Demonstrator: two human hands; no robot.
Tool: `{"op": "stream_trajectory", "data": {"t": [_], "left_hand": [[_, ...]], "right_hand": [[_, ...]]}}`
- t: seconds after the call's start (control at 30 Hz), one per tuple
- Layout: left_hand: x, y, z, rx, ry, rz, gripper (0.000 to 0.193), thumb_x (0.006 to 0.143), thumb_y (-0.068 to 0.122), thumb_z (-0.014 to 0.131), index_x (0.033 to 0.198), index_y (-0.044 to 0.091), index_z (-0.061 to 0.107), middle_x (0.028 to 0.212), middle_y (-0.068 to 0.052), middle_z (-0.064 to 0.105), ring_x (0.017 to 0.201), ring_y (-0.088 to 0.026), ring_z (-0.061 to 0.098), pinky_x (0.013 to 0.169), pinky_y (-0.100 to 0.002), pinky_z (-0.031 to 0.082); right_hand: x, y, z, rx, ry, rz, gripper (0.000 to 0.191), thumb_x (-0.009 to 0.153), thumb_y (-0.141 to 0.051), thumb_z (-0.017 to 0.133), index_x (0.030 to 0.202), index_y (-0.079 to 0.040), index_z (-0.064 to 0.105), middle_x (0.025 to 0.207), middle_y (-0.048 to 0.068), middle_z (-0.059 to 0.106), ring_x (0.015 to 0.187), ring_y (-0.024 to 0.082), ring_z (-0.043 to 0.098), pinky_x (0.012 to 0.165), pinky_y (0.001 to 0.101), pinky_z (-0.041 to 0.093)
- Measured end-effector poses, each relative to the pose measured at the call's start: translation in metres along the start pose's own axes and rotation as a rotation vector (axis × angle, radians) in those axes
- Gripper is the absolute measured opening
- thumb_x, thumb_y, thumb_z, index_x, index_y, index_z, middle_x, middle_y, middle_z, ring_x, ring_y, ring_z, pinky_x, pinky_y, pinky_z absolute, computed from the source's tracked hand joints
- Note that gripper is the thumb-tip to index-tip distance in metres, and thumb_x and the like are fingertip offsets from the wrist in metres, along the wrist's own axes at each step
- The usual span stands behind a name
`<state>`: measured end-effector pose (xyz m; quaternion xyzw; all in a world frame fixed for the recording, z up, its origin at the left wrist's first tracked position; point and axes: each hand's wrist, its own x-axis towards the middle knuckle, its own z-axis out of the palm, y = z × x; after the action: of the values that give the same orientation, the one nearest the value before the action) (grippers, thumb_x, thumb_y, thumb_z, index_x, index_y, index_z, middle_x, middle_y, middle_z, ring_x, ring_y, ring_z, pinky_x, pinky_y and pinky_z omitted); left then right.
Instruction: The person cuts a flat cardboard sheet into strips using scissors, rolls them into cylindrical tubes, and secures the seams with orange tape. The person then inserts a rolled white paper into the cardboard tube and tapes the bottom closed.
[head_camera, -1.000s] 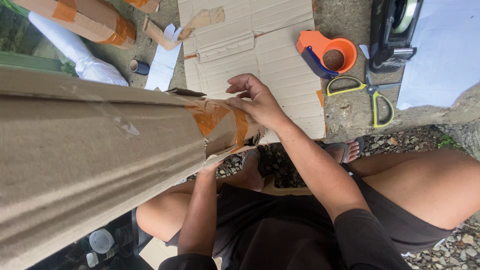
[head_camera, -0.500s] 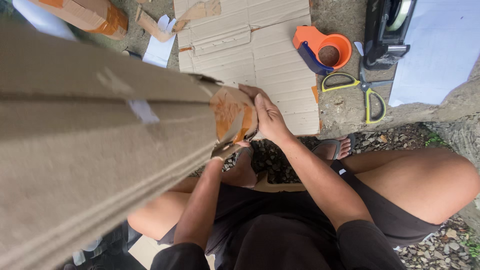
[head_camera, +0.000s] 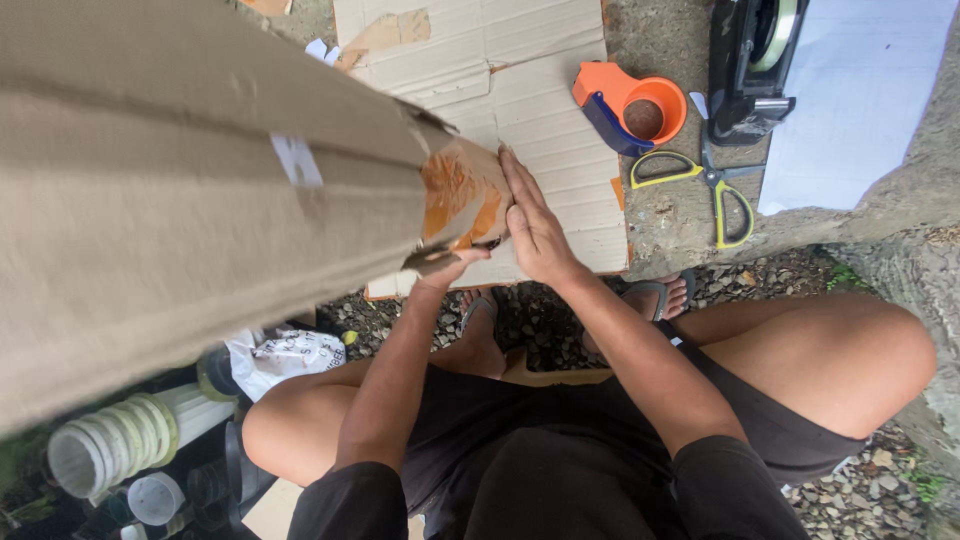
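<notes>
A long folded cardboard package (head_camera: 200, 190) fills the left of the head view, its near end wrapped in orange-brown tape (head_camera: 455, 200). My right hand (head_camera: 530, 225) lies flat against that taped end, fingers together and pointing up. My left hand (head_camera: 445, 268) grips the lower corner of the same end from beneath, mostly hidden by the cardboard. Both forearms rise from my lap, where I sit with bare knees apart.
A flattened cardboard sheet (head_camera: 540, 110) lies on the concrete ahead. An orange tape dispenser (head_camera: 630, 105), yellow-handled scissors (head_camera: 715, 185), a black desk tape dispenser (head_camera: 750, 60) and a white sheet (head_camera: 860, 100) lie to the right. Plastic cups (head_camera: 120, 450) and a bag sit lower left; gravel underfoot.
The cardboard package has swung closer and higher, filling more of the view. My right hand moved from the top of the taped end to pressing flat on its face.
</notes>
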<state>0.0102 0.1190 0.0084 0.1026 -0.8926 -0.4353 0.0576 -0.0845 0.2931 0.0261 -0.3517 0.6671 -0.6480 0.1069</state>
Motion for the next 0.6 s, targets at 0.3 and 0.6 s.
{"op": "stream_trajectory", "data": {"t": [0.3, 0.6], "left_hand": [[0.020, -0.001, -0.036, 0.112, -0.037, 0.102, 0.091, 0.064, 0.069, 0.086, 0.129, 0.008, 0.069, 0.128, -0.011, 0.072, 0.119, -0.030, 0.066, 0.103, -0.043, 0.051], [0.012, 0.015, -0.043, 0.069, 0.106, 0.114, 0.105, 0.048, 0.067, 0.094, 0.128, 0.005, 0.066, 0.125, -0.015, 0.070, 0.121, -0.036, 0.064, 0.105, -0.045, 0.049]], "right_hand": [[-0.009, -0.004, 0.000, -0.130, -0.073, 0.025, 0.061, 0.114, -0.026, 0.033, 0.167, -0.005, 0.011, 0.176, 0.018, 0.016, 0.163, 0.035, 0.020, 0.133, 0.0426, 0.023], [0.013, 0.015, -0.069, -0.949, 0.371, -0.103, 0.076, 0.107, -0.029, 0.080, 0.155, 0.008, 0.034, 0.146, 0.030, 0.042, 0.140, 0.039, 0.042, 0.121, 0.0508, 0.040]]}}
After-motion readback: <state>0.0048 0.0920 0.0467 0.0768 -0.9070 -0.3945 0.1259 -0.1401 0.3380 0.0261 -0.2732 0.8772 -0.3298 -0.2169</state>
